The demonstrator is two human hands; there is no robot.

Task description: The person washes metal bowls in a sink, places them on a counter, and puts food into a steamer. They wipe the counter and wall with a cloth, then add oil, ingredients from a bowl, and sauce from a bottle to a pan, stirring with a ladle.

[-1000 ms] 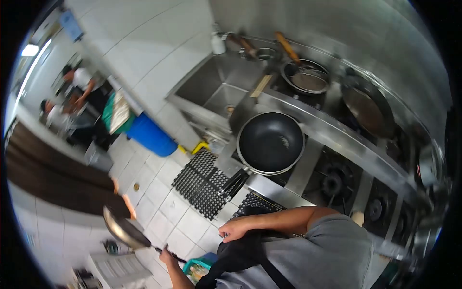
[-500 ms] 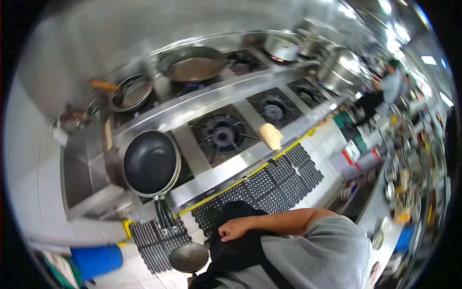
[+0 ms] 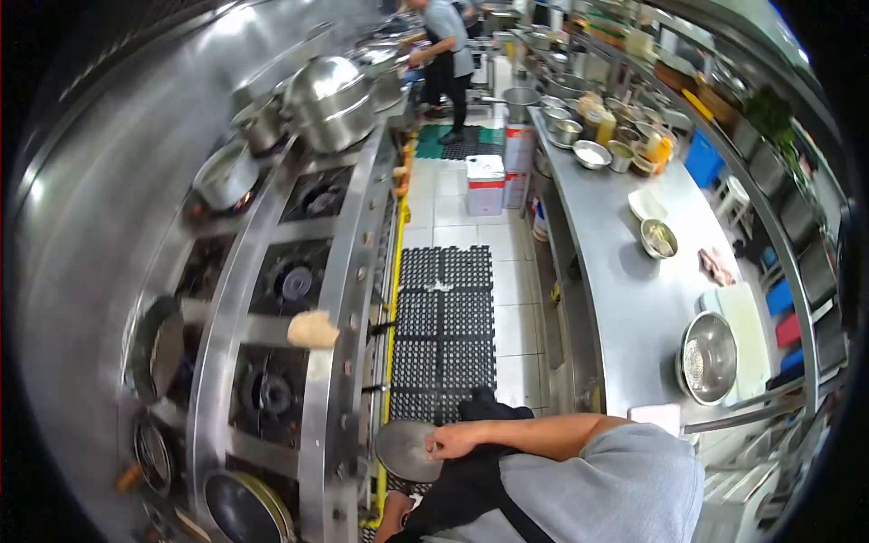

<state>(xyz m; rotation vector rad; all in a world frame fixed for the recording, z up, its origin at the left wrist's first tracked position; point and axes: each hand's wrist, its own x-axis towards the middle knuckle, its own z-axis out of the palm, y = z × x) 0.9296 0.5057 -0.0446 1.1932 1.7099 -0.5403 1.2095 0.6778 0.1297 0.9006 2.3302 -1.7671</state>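
Pan (image 3: 405, 451) swung beside right hand (image 3: 451, 441), left hand (image 3: 394, 516) nearby, cannot tell either grip

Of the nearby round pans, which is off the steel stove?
The shallow grey metal pan at the right hand, over the floor; the others, such as the black pan, sit on the stove.

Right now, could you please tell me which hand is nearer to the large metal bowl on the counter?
The right hand; it is left of the metal bowl. The left hand is farther left, nearer the body.
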